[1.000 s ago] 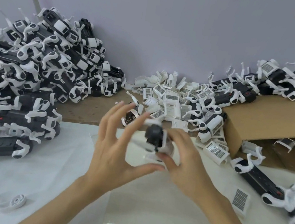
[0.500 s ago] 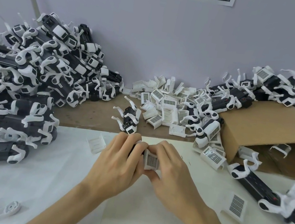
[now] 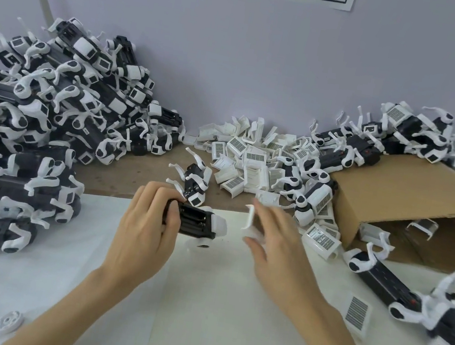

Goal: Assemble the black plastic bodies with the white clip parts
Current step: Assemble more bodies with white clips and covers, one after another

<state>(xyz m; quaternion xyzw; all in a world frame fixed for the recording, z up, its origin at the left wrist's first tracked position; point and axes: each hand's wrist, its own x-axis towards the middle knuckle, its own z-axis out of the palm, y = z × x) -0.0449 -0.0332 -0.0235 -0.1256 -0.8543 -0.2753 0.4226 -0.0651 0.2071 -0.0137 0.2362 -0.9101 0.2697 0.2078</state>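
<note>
Big heap of finished units (image 3: 48, 118) far left. Left hand (image 3: 144, 230) grips a black body (image 3: 196, 223) just above the white sheet (image 3: 198, 303), fingers wrapped round its left end. Right hand (image 3: 277, 247) sits close beside, blurred, fingers pinching a white clip (image 3: 249, 221), apart from the body. Loose clips (image 3: 249, 158) behind; cardboard box (image 3: 414, 197) right.

Right hand (image 3: 275, 240) and its white clip (image 3: 249, 221) blurred
</note>
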